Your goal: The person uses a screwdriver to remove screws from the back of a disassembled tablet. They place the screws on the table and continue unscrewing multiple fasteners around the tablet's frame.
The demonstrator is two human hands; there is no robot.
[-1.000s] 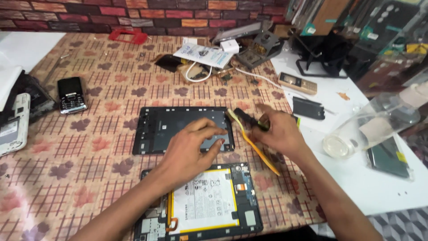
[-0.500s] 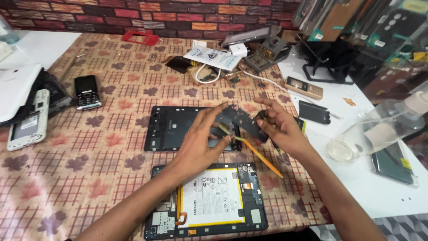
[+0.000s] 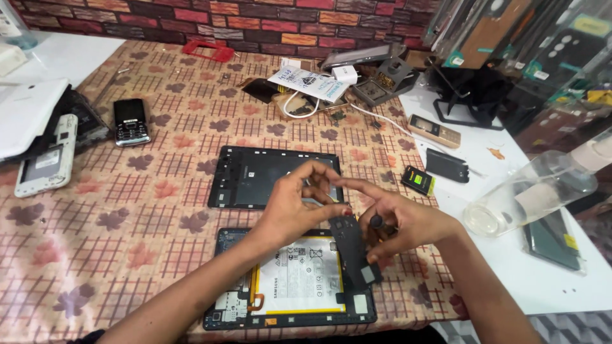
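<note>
My left hand (image 3: 290,207) and my right hand (image 3: 408,223) meet above the table and together hold a long black flat part (image 3: 354,251), which hangs tilted down from their fingertips. A dark round tool end (image 3: 376,221) pokes out between my right fingers. Directly under the hands lies an opened tablet (image 3: 223,306) with its white battery (image 3: 299,280) and circuit boards showing. Just beyond my hands a black tablet frame (image 3: 255,175) lies flat on the patterned cloth.
A black keypad phone (image 3: 131,121), a white opened phone (image 3: 44,159) and a white tablet (image 3: 29,114) lie at the left. Papers with a white cable (image 3: 306,86) sit at the back. A gold phone (image 3: 433,130), small black battery (image 3: 417,180) and clear bottle (image 3: 529,194) lie right.
The black part has been lifted off the frame and now hangs over the opened tablet. The yellow-handled tool has gone from sight in my right hand. The view has shifted.
</note>
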